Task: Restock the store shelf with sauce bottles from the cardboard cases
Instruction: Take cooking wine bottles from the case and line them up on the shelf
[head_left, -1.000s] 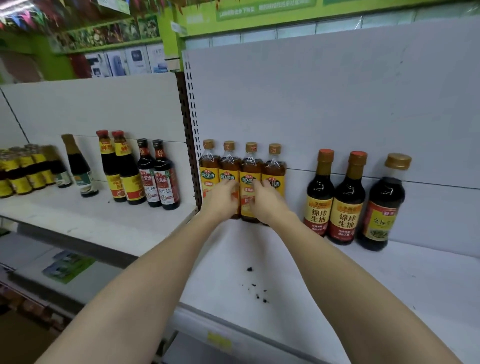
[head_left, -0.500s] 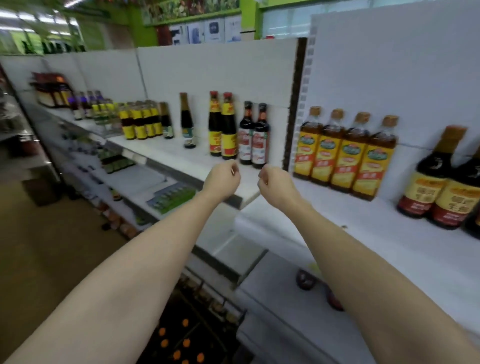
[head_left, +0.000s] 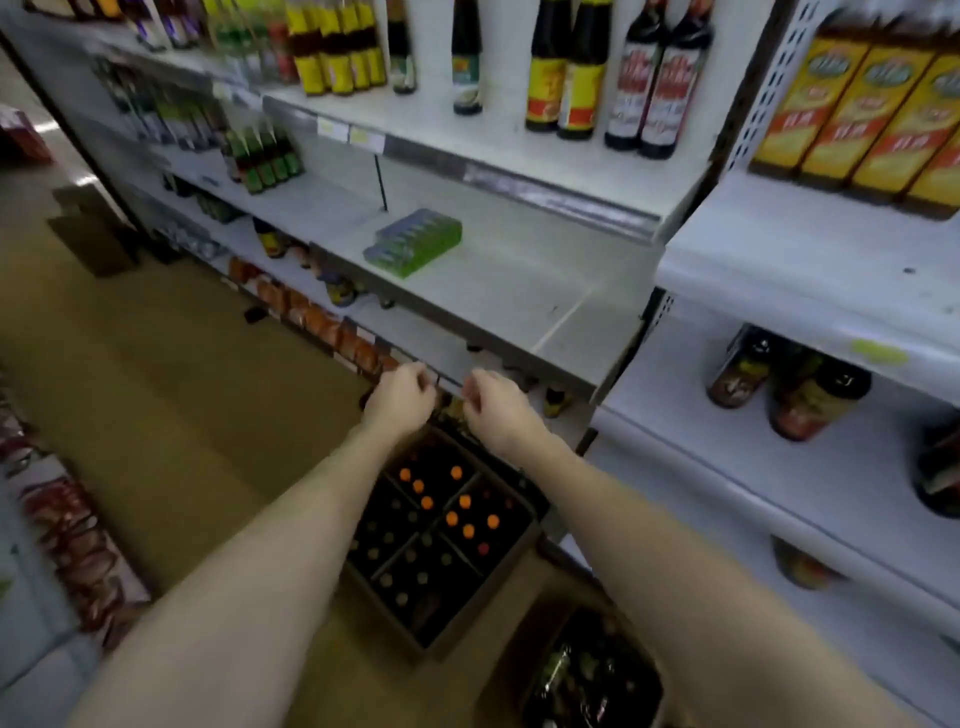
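Observation:
An open cardboard case (head_left: 447, 647) stands on the floor below me, split into compartments, with orange and dark bottle caps (head_left: 451, 501) showing from above. My left hand (head_left: 402, 397) and my right hand (head_left: 493, 410) hang side by side above the case's far end, fingers loosely curled, holding nothing. Yellow-labelled sauce bottles (head_left: 852, 114) stand in a row on the upper right shelf (head_left: 810, 270). A second case (head_left: 592, 675) with dark bottles sits at the lower right.
Dark sauce bottles (head_left: 660, 83) line the top left shelf. A green flat pack (head_left: 415, 241) lies on the middle shelf (head_left: 519, 291). Jars (head_left: 805, 400) stand on the lower right shelf. The tan aisle floor (head_left: 156, 374) runs to the left, with packets (head_left: 78, 545) at its left edge.
My hands left the yellow-labelled bottles on the shelf and dropped down empty. My view swung down and left, from the shelf to the cases on the floor.

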